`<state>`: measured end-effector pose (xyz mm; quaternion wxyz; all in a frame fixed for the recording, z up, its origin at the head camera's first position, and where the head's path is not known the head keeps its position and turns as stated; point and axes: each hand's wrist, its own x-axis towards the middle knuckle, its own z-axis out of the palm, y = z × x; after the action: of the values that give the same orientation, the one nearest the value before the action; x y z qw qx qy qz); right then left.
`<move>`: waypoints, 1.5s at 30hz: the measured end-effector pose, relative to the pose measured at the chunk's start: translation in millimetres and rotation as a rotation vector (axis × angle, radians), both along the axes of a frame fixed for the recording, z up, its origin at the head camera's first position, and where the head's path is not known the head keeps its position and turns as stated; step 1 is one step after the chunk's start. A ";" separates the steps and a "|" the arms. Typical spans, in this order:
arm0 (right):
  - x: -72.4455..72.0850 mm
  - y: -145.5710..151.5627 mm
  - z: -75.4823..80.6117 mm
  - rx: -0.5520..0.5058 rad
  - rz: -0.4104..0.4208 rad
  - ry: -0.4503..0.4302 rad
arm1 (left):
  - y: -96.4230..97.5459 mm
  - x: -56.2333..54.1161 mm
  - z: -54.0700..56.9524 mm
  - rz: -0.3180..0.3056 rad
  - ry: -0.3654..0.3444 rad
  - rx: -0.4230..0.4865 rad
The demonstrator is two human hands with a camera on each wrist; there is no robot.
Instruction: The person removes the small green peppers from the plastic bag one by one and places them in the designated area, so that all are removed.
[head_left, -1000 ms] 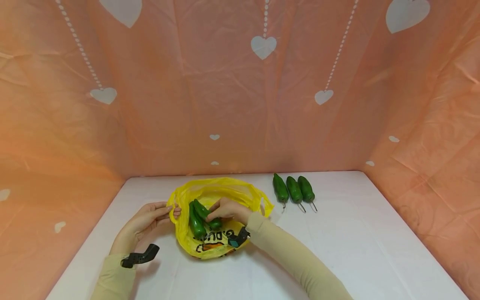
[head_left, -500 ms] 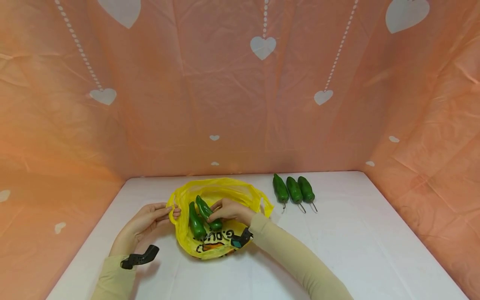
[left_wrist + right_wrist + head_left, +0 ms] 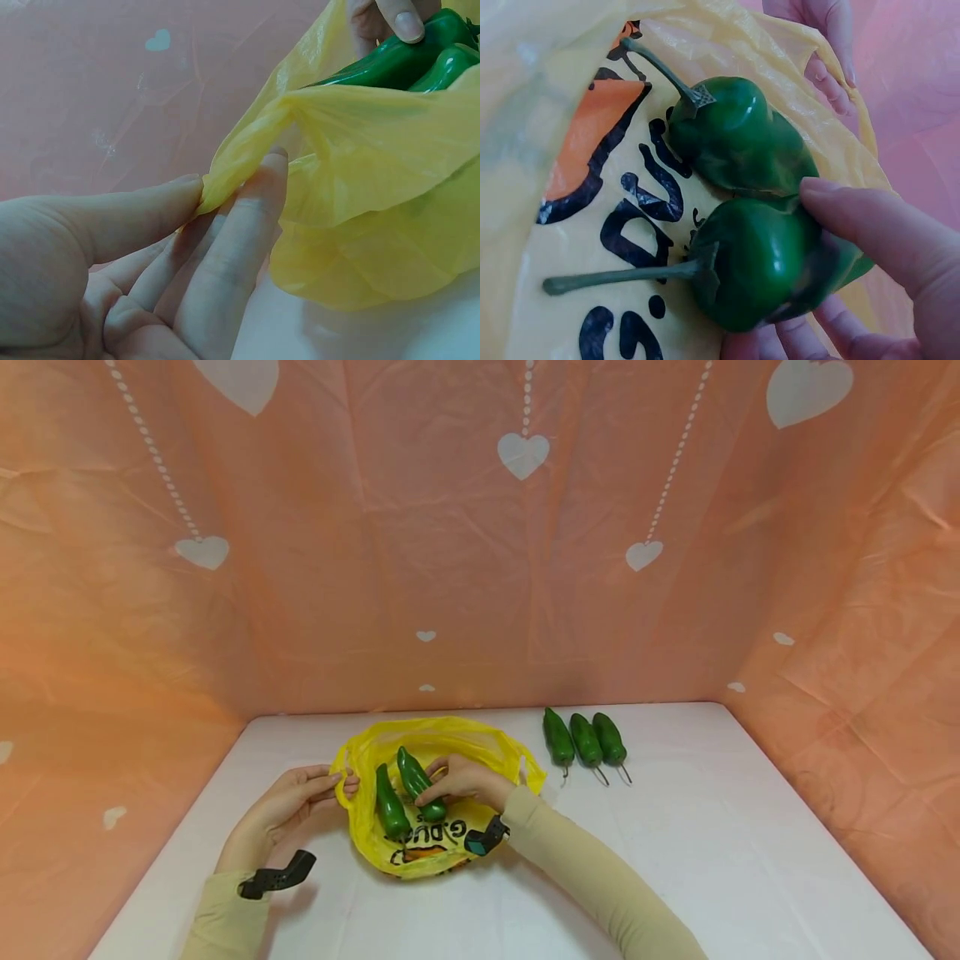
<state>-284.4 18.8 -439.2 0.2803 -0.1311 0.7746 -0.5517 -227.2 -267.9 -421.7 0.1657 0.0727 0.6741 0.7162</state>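
Observation:
A yellow plastic bag (image 3: 465, 737) with black lettering lies on the table, its mouth spread toward me. My left hand (image 3: 298, 800) pinches the bag's left handle between thumb and fingers, as the left wrist view shows up close. Inside the bag are two green peppers. One pepper (image 3: 392, 810) lies at the left, touched by neither hand. Around the other pepper (image 3: 754, 262), my right hand (image 3: 465, 779) curls its thumb and fingers; its stem points away from the palm in the right wrist view.
Three more green peppers lie side by side at the back right: a left one (image 3: 558, 737), a middle one (image 3: 587, 740) and a right one (image 3: 610, 739). The white table (image 3: 675, 835) meets an orange cloth backdrop (image 3: 465, 568) with hearts behind it and at the sides.
The pepper in my right hand has swung its tip right, away from the other pepper, so a gap shows between them. My left hand keeps its hold on the bag.

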 end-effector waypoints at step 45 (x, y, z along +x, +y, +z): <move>6.5 37.2 33.4 -0.105 -0.121 0.002 | 3.3 -9.9 0.8 -0.019 -0.008 -0.018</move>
<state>-278.0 56.0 -405.8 0.2383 -0.0992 0.7514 -0.6073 -237.1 -264.6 -420.9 0.1758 0.0750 0.6793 0.7085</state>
